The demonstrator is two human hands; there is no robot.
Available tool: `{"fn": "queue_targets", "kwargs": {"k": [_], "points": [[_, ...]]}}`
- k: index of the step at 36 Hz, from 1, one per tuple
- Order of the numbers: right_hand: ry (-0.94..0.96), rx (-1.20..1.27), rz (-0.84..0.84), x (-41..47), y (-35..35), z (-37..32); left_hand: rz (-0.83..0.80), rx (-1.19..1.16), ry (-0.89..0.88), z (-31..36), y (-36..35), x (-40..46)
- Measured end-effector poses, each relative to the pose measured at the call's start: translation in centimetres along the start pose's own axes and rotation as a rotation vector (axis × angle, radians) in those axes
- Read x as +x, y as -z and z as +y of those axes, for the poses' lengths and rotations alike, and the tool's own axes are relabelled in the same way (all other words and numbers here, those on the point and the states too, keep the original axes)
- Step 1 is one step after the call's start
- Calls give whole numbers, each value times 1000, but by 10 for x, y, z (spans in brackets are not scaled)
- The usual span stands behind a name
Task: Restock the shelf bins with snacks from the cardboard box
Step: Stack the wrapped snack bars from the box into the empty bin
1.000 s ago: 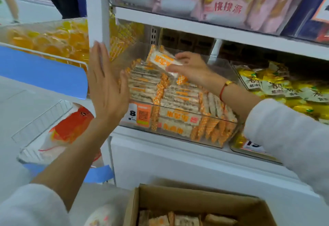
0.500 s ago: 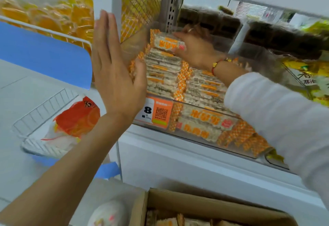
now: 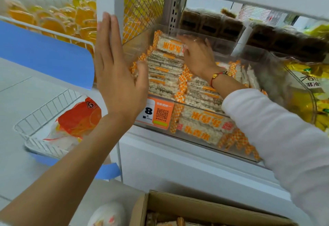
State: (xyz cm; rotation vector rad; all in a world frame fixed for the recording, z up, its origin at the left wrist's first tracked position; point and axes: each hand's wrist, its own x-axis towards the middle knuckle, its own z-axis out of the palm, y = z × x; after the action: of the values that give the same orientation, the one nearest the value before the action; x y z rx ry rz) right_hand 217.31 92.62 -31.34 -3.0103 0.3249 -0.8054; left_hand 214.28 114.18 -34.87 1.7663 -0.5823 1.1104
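- Right hand [image 3: 197, 56]: a second ago it held a snack packet [image 3: 170, 45] above the clear shelf bin [image 3: 195, 137]; now its fingers rest on that packet, atop the stack at the bin's rear left corner. Whether they grip or merely press it cannot be told through motion blur.
- Left hand [image 3: 115, 69]: flat, fingers straight, pressed against the bin's left wall as before, bracing the stack.
- Judgement: one packet is nearly placed; the bin looks almost full.
- Cardboard box [image 3: 204, 211]: cut off at the lower edge, with more packets inside, barely legible.
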Motion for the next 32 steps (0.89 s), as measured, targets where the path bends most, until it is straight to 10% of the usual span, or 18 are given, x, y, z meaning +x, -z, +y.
{"fn": "queue_targets", "kwargs": {"k": [18, 32], "points": [[104, 29, -165, -24, 53, -8, -68, 19, 54, 4, 8, 1], [-47, 460, -78, -266, 136, -12, -363, -222, 83, 106, 74, -76]]}}
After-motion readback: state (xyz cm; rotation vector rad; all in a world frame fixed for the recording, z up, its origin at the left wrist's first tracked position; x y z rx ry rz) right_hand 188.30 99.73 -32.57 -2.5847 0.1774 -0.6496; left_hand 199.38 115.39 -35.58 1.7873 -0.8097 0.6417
